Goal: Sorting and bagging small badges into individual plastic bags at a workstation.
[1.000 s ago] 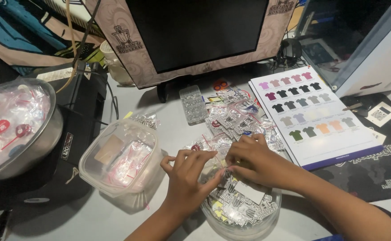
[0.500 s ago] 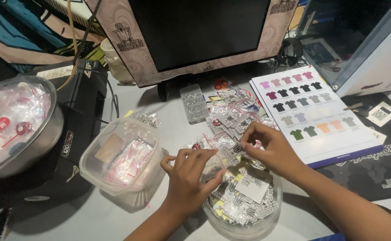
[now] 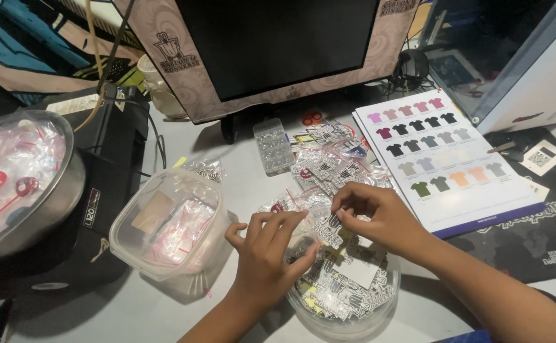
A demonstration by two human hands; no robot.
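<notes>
Packet (image 3: 319,219), pinched by right hand (image 3: 379,219), lies flat, long axis indiscernible.

Glossy clear plastic bags (image 3: 319,219) and tub (image 3: 170,222); shiny metal bowl (image 3: 49,209); smooth paper chart (image 3: 446,159); matt grey surface (image 3: 132,305).

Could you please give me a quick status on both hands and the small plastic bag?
Left hand and right hand both pinching a small clear bag. Bag held above the clear bowl of stickers. Nothing blocking; plastic tub sits alongside, left.

Sticker bowl (image 3: 344,321) right of tub (image 3: 170,222); chart (image 3: 446,159) farther right, behind.
</notes>
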